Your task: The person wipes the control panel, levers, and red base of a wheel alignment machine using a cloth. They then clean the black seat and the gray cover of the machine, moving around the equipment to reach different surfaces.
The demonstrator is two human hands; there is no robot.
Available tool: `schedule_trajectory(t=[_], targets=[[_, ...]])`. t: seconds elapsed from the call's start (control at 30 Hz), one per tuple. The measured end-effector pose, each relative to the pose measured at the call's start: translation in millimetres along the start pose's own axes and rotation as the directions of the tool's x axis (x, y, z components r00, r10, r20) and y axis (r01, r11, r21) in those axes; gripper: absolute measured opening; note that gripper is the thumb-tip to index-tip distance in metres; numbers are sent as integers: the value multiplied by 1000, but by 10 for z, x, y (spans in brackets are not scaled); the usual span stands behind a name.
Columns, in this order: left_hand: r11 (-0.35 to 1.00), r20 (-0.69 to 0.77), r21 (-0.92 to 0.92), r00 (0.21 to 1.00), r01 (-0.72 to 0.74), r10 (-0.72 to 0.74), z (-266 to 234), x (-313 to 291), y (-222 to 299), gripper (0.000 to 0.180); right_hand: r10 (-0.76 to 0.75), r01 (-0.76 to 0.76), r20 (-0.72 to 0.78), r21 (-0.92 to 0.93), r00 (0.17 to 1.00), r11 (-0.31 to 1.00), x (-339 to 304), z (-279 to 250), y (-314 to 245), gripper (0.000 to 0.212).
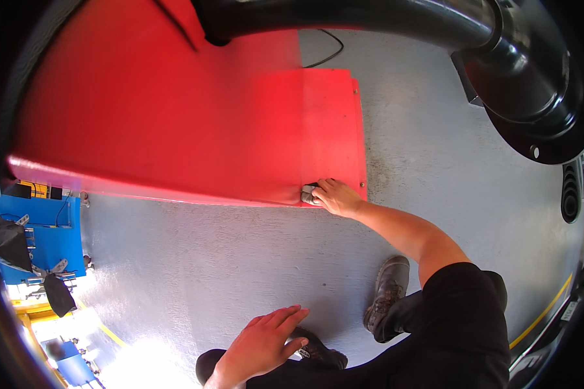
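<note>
My right hand (335, 195) is closed around a small crumpled grey rag (310, 193). It presses the rag to the near edge of a large red metal panel (175, 117), close to the panel's lower right corner. The fingers cover part of the rag. My left hand (266, 340) hangs in the air near my body, over my shoe, with its fingers stretched out and nothing in it.
A thick black pipe (370, 16) with a flange curves overhead at the upper right. Blue carts (52, 240) stand at the far left. My dark shoes (388, 292) are on the grey floor (240, 259). A black cable (334, 55) lies behind the panel.
</note>
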State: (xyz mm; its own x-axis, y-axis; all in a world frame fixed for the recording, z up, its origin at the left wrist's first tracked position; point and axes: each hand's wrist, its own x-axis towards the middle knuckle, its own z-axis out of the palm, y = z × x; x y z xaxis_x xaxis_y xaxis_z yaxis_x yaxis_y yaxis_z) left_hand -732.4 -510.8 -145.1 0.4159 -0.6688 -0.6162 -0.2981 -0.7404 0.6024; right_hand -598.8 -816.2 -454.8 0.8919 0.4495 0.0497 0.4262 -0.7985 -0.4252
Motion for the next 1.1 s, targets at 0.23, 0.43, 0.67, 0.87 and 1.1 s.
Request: schedule_trajectory(t=[0.23, 0.43, 0.67, 0.87, 1.1], targets=[[998, 21, 65, 1000, 6, -7, 99, 75, -118, 59, 755, -636, -346, 406, 557, 656, 740, -421, 1144, 18], [992, -3, 49, 994, 113, -113, 23, 33, -155, 60, 274, -254, -197, 121, 941, 959, 496, -82, 96, 29], [999, 0, 19, 999, 44, -44, 52, 146, -214, 59, 140, -129, 73, -129, 988, 983, 334, -71, 191, 28], [999, 13, 23, 999, 39, -39, 25, 158, -189, 58, 906, -814, -240, 400, 350, 421, 42, -643, 1623, 34], [1000, 42, 16, 999, 2, -3, 42, 214, -217, 57, 818, -750, -136, 337, 559, 569, -123, -286, 1588, 32]])
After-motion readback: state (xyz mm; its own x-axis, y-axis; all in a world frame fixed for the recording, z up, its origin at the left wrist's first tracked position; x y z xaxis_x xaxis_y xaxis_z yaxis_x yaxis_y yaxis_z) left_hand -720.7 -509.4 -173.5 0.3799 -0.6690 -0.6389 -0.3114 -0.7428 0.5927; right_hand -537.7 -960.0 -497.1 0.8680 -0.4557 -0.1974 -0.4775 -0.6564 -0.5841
